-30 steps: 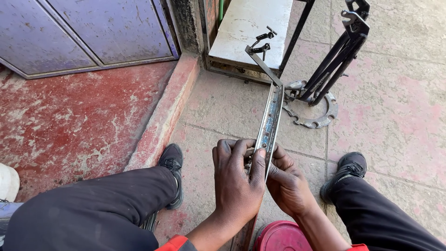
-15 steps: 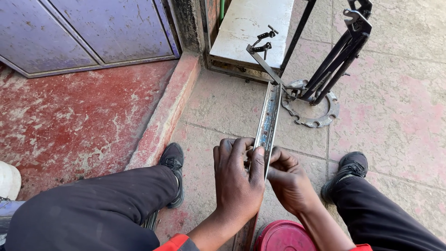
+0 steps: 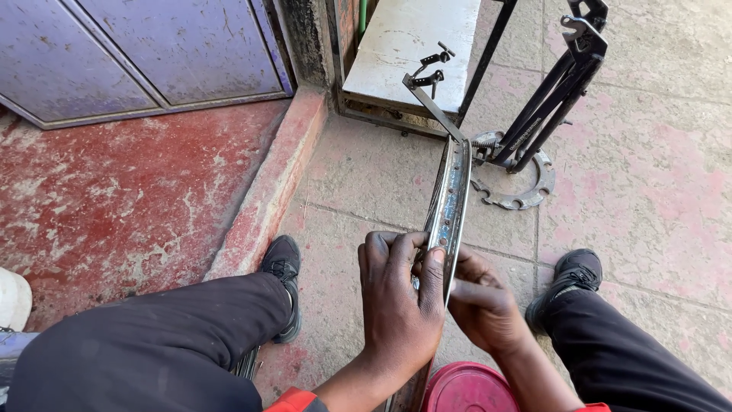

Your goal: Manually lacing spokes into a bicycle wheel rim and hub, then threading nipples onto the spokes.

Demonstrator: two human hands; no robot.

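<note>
— 2 hands were on the job, then?

— Yes, 2. The left hand (image 3: 400, 305) was clenched around the near edge of a bare metal wheel rim (image 3: 450, 202), fingers curled over the top. The right hand (image 3: 484, 309) sat just beside it on the rim's other side, fingers folded against the metal; what it pinched there, I could not tell.

— And where was the rim?

— It stood on edge between the person's knees, running straight ahead from the hands toward a black truing stand (image 3: 545, 107) beyond them. Its far end met a thin grey arm (image 3: 435, 111) of that stand.

— Anything else near?

— 1 flat toothed ring (image 3: 526, 191) lay on the pavement past the hands, at the foot of the stand. A red round lid (image 3: 469, 389) sat just below the right hand. 2 black shoes, the left shoe (image 3: 284, 267) and the right shoe (image 3: 573, 275), rested on the paving either side of the hands, and a grey slab (image 3: 396, 46) lay further ahead.
</note>
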